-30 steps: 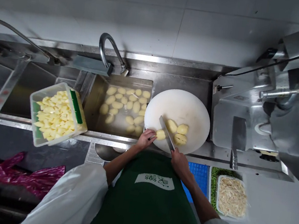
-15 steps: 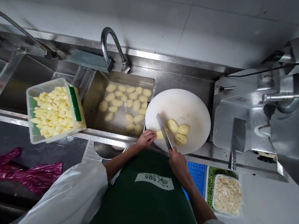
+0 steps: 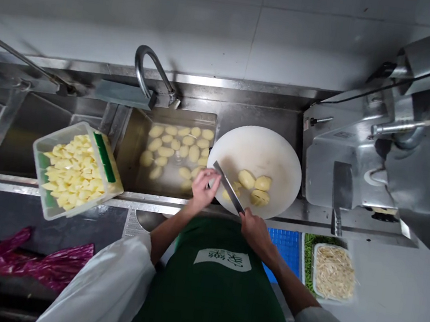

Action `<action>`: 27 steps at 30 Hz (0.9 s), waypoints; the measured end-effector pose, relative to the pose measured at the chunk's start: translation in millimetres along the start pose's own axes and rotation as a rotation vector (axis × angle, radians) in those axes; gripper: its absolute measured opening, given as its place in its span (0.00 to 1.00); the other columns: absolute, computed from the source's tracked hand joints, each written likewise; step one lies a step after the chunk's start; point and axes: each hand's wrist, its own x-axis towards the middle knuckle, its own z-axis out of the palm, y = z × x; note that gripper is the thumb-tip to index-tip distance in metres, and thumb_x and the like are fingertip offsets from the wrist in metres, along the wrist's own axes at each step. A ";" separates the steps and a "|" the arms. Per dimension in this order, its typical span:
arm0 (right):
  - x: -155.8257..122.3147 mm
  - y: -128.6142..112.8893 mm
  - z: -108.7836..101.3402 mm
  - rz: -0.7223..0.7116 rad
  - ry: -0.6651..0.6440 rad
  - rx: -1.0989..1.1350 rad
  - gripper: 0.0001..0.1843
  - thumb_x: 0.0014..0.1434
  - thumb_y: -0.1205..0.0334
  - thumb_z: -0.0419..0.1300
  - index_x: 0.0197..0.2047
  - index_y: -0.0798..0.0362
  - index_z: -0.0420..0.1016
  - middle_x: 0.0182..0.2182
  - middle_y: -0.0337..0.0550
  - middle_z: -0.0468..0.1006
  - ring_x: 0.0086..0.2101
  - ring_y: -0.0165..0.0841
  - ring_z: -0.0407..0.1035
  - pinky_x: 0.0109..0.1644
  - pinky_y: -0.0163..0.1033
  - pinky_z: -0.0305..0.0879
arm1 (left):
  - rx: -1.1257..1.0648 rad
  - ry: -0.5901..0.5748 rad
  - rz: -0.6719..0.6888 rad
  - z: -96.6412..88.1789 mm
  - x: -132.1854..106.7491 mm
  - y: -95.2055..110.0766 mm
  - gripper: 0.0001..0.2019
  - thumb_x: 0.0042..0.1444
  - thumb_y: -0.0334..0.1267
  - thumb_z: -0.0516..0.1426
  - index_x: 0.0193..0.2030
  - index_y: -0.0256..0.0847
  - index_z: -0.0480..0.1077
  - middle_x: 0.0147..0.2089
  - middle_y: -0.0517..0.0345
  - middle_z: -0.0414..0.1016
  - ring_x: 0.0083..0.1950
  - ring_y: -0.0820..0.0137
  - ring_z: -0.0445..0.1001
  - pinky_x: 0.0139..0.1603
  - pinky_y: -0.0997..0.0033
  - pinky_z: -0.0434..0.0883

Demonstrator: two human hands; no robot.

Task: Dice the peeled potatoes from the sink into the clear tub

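A round white cutting board [image 3: 265,147] lies on the steel counter with peeled potato pieces [image 3: 253,186] on its near half. My right hand [image 3: 255,229] grips the handle of a cleaver [image 3: 229,187], whose blade slants across the board's near left edge. My left hand [image 3: 204,186] hovers at the board's left rim beside the blade tip, fingers curled; what they hold, if anything, is hidden. Left of the board, a sink [image 3: 138,134] holds whole peeled potatoes [image 3: 177,147] in water.
A clear tub of cut potato chunks [image 3: 75,171] sits tilted on the sink edge at left. A steel slicing machine [image 3: 384,153] stands to the right. Below the counter are a blue crate [image 3: 287,246], a tray of pale shreds [image 3: 333,271] and pink plastic bags [image 3: 25,259].
My left hand has lifted off the potato piece at the board's near edge and moved up and left. The cleaver has shifted slightly left with it.
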 end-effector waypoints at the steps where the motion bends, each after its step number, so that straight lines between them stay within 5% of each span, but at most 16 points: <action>1: -1.1 -0.7 1.3 -0.033 -0.011 0.003 0.18 0.73 0.57 0.40 0.49 0.55 0.67 0.35 0.49 0.80 0.37 0.40 0.76 0.36 0.38 0.57 | 0.008 0.021 -0.013 4.1 23.6 3.2 0.04 0.63 0.35 0.60 0.44 0.41 0.74 0.45 0.54 0.74 0.48 0.68 0.74 0.50 0.63 0.74; 3: -0.7 -2.0 5.3 -0.076 -0.037 0.000 0.17 0.73 0.57 0.41 0.49 0.54 0.67 0.36 0.49 0.81 0.38 0.41 0.76 0.38 0.38 0.58 | -0.022 -0.148 0.003 24.7 63.8 3.8 0.05 0.64 0.35 0.58 0.44 0.40 0.74 0.47 0.53 0.74 0.50 0.68 0.74 0.54 0.62 0.73; 6: 3.2 -2.2 11.8 -0.079 -0.052 -0.024 0.17 0.73 0.57 0.41 0.51 0.54 0.67 0.39 0.51 0.80 0.39 0.41 0.76 0.40 0.38 0.61 | -0.093 -0.755 0.176 75.3 89.4 -6.1 0.04 0.60 0.31 0.60 0.41 0.40 0.75 0.45 0.53 0.76 0.48 0.67 0.74 0.53 0.63 0.72; 9: 6.0 -1.5 16.1 -0.067 -0.049 -0.049 0.18 0.73 0.58 0.40 0.52 0.55 0.67 0.39 0.53 0.80 0.41 0.42 0.77 0.42 0.39 0.63 | -0.089 -1.202 0.313 120.7 78.1 -21.4 0.12 0.48 0.26 0.66 0.39 0.42 0.77 0.44 0.56 0.78 0.46 0.66 0.74 0.51 0.65 0.72; 13: 5.8 -1.5 18.7 -0.062 -0.021 -0.048 0.16 0.72 0.59 0.42 0.52 0.55 0.66 0.39 0.55 0.80 0.40 0.43 0.77 0.40 0.40 0.65 | -0.065 -1.485 0.429 146.1 58.8 -41.2 0.16 0.48 0.30 0.67 0.44 0.45 0.77 0.53 0.58 0.77 0.55 0.63 0.71 0.61 0.64 0.64; 17: 3.7 4.1 18.9 -0.047 0.001 0.021 0.17 0.73 0.57 0.42 0.52 0.55 0.66 0.39 0.56 0.80 0.40 0.42 0.77 0.40 0.39 0.64 | 0.004 -1.522 0.431 149.0 75.4 -63.8 0.17 0.54 0.33 0.65 0.52 0.42 0.75 0.59 0.53 0.73 0.60 0.61 0.68 0.65 0.63 0.60; 20: 1.0 16.1 19.2 0.007 0.002 0.080 0.17 0.73 0.57 0.41 0.50 0.55 0.66 0.39 0.54 0.80 0.40 0.41 0.77 0.40 0.39 0.62 | 0.059 -1.439 0.377 141.9 99.0 -86.0 0.16 0.54 0.35 0.64 0.51 0.41 0.76 0.55 0.51 0.74 0.56 0.60 0.70 0.63 0.62 0.62; 24: -1.5 35.4 20.8 0.123 0.026 0.171 0.16 0.73 0.57 0.42 0.50 0.55 0.66 0.39 0.52 0.80 0.40 0.41 0.76 0.38 0.38 0.59 | 0.117 -1.266 0.268 110.6 117.4 -120.3 0.15 0.49 0.35 0.67 0.45 0.41 0.78 0.48 0.51 0.76 0.49 0.60 0.73 0.59 0.60 0.66; 27: -0.9 42.5 21.8 0.217 0.053 0.205 0.16 0.72 0.57 0.43 0.50 0.56 0.66 0.39 0.53 0.79 0.40 0.41 0.76 0.38 0.37 0.57 | 0.158 -1.118 0.216 78.2 106.1 -133.5 0.14 0.53 0.40 0.66 0.45 0.38 0.77 0.45 0.49 0.75 0.44 0.61 0.72 0.56 0.57 0.70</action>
